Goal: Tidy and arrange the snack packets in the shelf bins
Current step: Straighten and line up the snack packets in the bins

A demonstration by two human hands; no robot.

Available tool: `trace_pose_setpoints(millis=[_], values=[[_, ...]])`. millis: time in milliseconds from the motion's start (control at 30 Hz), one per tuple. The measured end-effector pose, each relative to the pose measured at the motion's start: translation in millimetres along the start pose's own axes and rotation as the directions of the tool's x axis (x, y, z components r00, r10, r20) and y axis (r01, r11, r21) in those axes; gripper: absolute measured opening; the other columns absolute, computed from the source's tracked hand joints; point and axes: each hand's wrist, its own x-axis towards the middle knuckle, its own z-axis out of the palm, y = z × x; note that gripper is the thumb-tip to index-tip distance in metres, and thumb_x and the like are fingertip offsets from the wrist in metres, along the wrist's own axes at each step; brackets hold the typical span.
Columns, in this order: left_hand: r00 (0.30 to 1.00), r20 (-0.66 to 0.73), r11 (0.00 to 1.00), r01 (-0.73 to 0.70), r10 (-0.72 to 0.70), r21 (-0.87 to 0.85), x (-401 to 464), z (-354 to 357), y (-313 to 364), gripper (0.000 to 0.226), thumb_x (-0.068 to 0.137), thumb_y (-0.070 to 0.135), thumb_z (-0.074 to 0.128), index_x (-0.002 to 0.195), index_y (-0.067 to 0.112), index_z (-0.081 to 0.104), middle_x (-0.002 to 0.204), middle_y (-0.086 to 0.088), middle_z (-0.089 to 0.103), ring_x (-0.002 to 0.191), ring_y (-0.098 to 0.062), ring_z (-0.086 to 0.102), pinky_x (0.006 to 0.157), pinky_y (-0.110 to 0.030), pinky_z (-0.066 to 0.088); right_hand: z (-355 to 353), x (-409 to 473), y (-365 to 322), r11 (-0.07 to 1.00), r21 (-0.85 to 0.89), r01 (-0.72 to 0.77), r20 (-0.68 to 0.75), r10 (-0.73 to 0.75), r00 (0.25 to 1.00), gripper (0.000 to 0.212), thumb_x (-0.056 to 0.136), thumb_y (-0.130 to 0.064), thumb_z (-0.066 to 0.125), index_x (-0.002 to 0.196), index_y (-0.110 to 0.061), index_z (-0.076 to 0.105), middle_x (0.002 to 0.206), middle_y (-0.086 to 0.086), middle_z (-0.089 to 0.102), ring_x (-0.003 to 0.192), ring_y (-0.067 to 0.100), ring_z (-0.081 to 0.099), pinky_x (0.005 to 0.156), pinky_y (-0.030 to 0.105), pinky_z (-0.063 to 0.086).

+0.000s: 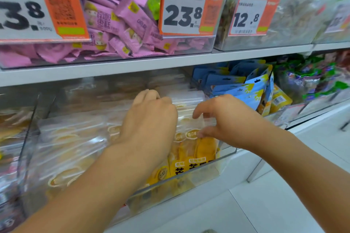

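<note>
A clear bin (191,175) on the lower shelf holds several transparent packets of yellow dried fruit (197,149). My left hand (151,117) reaches into the bin with its fingers curled over the tops of the upright packets at the back. Just to its right, my right hand (219,119) pinches the top edge of a front packet between thumb and forefinger. More clear packets (72,138) lie flat in the bin's left part, blurred.
Blue and yellow pouches (244,85) fill the bin to the right. Green and purple packets (318,79) sit farther right. The upper shelf (170,62) carries a bin of pink sachets (117,24) and bagged snacks (295,5), with price tags (183,11) hanging in front.
</note>
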Motion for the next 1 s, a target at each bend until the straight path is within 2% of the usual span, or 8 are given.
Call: trace_pose_setpoints(millis=[67, 200, 300, 433, 533, 700, 800, 1000], values=[[0.999, -0.009, 0.998, -0.044, 0.044, 0.037, 2, 1, 5, 0.016, 0.082, 0.021, 0.071, 0.094, 0.028, 0.065, 0.109, 0.008, 0.042, 0.112, -0.021, 0.037, 0.092, -0.033, 0.032, -3, -2, 2, 0.999, 0.039, -0.004, 0.033, 0.003, 0.999, 0.031, 0.076, -0.045, 0.082, 0.102, -0.036, 0.067, 0.087, -0.011, 0.065, 0.088, 0.011, 0.056, 0.081, 0.035, 0.051], [0.998, 0.026, 0.986, 0.057, -0.054, -0.156, 7, 11, 10, 0.017, 0.088, 0.012, 0.068, 0.093, 0.027, 0.064, 0.097, 0.003, 0.059, 0.093, -0.026, 0.059, 0.067, -0.034, 0.042, -13, -9, 3, 0.990, 0.139, 0.024, 0.105, -0.039, 0.994, 0.039, 0.078, -0.032, 0.084, 0.113, -0.037, 0.068, 0.080, -0.010, 0.069, 0.084, 0.008, 0.062, 0.082, 0.031, 0.051], [0.995, 0.032, 0.944, 0.095, -0.089, -0.316, 13, 16, 9, 0.013, 0.089, 0.015, 0.070, 0.087, 0.027, 0.068, 0.084, 0.001, 0.059, 0.081, -0.025, 0.061, 0.065, -0.035, 0.049, -9, -12, 3, 0.988, 0.144, 0.048, 0.146, -0.069, 0.987, 0.023, 0.080, -0.028, 0.083, 0.100, -0.034, 0.072, 0.082, -0.013, 0.071, 0.084, 0.005, 0.063, 0.083, 0.031, 0.053], [0.995, 0.021, 0.786, 0.093, -0.102, -0.611, 20, 14, 14, 0.019, 0.092, 0.021, 0.068, 0.075, 0.027, 0.064, 0.076, 0.001, 0.067, 0.069, -0.018, 0.063, 0.060, -0.030, 0.051, -7, -14, 4, 0.974, 0.202, 0.099, -0.020, -0.097, 0.995, 0.009, 0.081, -0.025, 0.081, 0.086, -0.031, 0.077, 0.078, -0.008, 0.071, 0.071, 0.004, 0.057, 0.069, 0.023, 0.046], [0.977, 0.208, 0.684, 0.176, -0.035, -0.708, 23, 18, 10, 0.020, 0.096, 0.016, 0.064, 0.079, 0.023, 0.069, 0.067, -0.002, 0.072, 0.062, -0.016, 0.071, 0.068, -0.038, 0.061, -6, -12, 7, 0.994, 0.071, 0.078, 0.022, -0.080, 0.997, 0.009, 0.083, -0.031, 0.078, 0.092, -0.033, 0.076, 0.084, -0.007, 0.070, 0.075, 0.007, 0.053, 0.075, 0.029, 0.048], [0.986, 0.165, 0.772, 0.107, -0.003, -0.626, 23, 21, 4, 0.016, 0.097, 0.030, 0.062, 0.106, 0.036, 0.074, 0.086, 0.000, 0.070, 0.074, -0.017, 0.068, 0.076, -0.038, 0.058, 3, -8, 2, 0.991, -0.010, 0.134, -0.034, -0.134, 0.990, 0.042, 0.076, -0.042, 0.081, 0.112, -0.039, 0.059, 0.112, -0.015, 0.055, 0.106, 0.012, 0.049, 0.088, 0.038, 0.048], [0.991, 0.112, 0.774, 0.015, 0.072, -0.632, 20, 3, -12, 0.013, 0.093, 0.038, 0.067, 0.101, 0.030, 0.074, 0.083, 0.007, 0.073, 0.080, -0.009, 0.068, 0.082, -0.036, 0.056, 6, -12, -1, 0.984, -0.009, 0.179, -0.055, -0.180, 0.982, 0.064, 0.067, -0.051, 0.084, 0.118, -0.039, 0.047, 0.117, -0.014, 0.046, 0.106, 0.012, 0.041, 0.088, 0.034, 0.042], [0.994, 0.069, 0.863, -0.042, 0.088, -0.503, -4, -27, -60, 0.032, 0.074, 0.060, 0.068, 0.094, 0.037, 0.073, 0.098, 0.020, 0.069, 0.093, 0.005, 0.061, 0.088, -0.028, 0.049, 19, -8, -15, 0.978, 0.059, 0.201, -0.055, -0.198, 0.979, 0.053, 0.081, -0.064, 0.067, 0.127, -0.039, 0.058, 0.125, -0.011, 0.048, 0.118, 0.013, 0.042, 0.098, 0.038, 0.043]])
